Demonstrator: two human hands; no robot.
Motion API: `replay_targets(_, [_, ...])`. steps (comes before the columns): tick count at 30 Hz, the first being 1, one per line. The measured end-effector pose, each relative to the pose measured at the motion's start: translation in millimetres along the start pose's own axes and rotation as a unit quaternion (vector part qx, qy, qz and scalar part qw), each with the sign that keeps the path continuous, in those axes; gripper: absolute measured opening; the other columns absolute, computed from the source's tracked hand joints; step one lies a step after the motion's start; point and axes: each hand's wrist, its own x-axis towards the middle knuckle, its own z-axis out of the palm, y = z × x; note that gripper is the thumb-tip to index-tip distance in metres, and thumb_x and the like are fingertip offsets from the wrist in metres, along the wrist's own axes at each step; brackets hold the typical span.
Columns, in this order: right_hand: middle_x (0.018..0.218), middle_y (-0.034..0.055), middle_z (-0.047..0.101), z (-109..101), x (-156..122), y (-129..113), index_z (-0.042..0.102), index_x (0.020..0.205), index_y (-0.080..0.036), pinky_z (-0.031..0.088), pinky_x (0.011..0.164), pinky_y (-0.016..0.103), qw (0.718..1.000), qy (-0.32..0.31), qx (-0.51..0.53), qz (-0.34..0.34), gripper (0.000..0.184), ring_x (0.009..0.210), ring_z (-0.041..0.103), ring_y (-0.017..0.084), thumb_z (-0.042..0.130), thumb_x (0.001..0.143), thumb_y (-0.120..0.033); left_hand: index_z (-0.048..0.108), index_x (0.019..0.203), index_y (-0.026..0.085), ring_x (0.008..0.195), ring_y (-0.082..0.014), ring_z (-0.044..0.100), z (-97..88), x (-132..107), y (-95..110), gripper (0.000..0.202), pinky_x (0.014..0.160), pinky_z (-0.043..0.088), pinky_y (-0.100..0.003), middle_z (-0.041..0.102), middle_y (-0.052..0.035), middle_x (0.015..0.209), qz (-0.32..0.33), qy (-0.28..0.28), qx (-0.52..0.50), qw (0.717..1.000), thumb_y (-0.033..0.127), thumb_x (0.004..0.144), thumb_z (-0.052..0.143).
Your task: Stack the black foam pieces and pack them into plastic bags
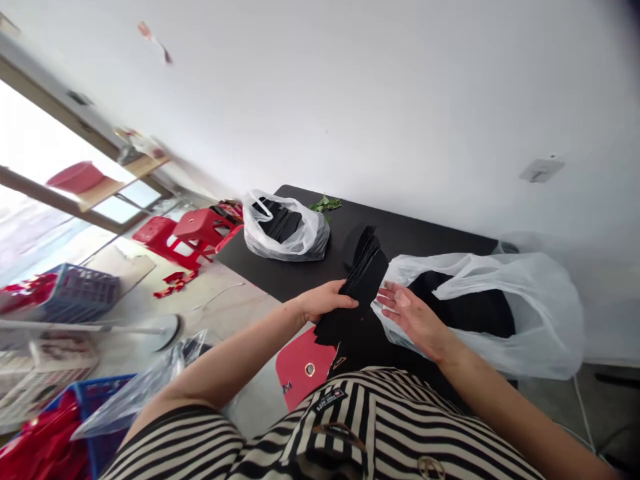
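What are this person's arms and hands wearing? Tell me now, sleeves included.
The left hand and right hand are bare, with no gloves. Both forearms are uncovered too. The left arm comes out of a short sleeve with black and white stripes.

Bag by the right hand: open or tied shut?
Open: the white plastic bag beside the right hand has its mouth apart, with black material showing inside.
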Motion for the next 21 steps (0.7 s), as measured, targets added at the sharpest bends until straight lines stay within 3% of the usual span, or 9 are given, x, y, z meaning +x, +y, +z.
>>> replay_targets(6, [0.131,0.006,0.061,40.4,18.3,15.7,0.059,0.124,-0.029,0.046,0.101,0.043,0.994,-0.086,0.063,0.033,0.044,0.12,0.056,0.024,0.063,0.087,-0.053,0.052,0.121,0.022,0.081,-0.0177,0.067,5.3,-6.3,-23.6,0.064,0.076,0.054,-0.032,0.068,-0.0026,0.097,0.074,0.062,-0.119,0.988,0.021,0.064,0.081])
replay_targets(11, [0.12,0.0066,0.067,62.6,17.9,24.8,0.058,0.126,-0.026,0.051,0.095,0.045,0.989,-0.101,0.074,0.074,0.046,0.109,0.064,0.025,0.067,0.085,-0.047,0.048,0.127,0.025,0.082,-0.0168,0.066,10.7,-10.8,-51.8,0.066,0.077,0.053,-0.031,0.066,-0.0018,0.098,0.124,0.085,-0.197,0.969,0.024,0.069,0.079])
replay_targets(14, [0.113,0.0057,0.07,73.7,9.6,23.9,0.06,0.121,-0.026,0.052,0.093,0.044,0.995,-0.058,-0.009,0.079,0.045,0.102,0.067,0.026,0.07,0.083,-0.046,0.05,0.126,0.025,0.082,-0.0161,0.065,15.6,-16.6,-71.6,0.066,0.079,0.052,-0.031,0.065,-0.001,0.097,0.158,0.096,-0.235,0.954,0.024,0.068,0.081])
replay_targets(17, [0.109,0.0069,0.071,84.4,7.4,11.6,0.062,0.118,-0.022,0.052,0.093,0.042,0.984,-0.054,-0.167,0.026,0.042,0.105,0.066,0.027,0.065,0.085,-0.049,0.053,0.122,0.022,0.086,-0.0161,0.064,15.2,-20.7,-81.5,0.061,0.085,0.05,-0.032,0.065,-0.0016,0.098,0.202,0.079,-0.242,0.946,0.025,0.068,0.082])
replay_targets(21, [0.109,0.0061,0.07,97.3,28.5,-24.1,0.059,0.117,-0.022,0.05,0.091,0.037,0.909,-0.079,-0.391,-0.118,0.037,0.105,0.064,0.025,0.058,0.089,-0.046,0.047,0.135,0.025,0.112,-0.022,0.058,-13.9,-18.2,-77.4,0.066,0.097,0.045,-0.036,0.062,-0.0069,0.119,0.278,0.062,-0.143,0.948,0.027,0.076,0.077])
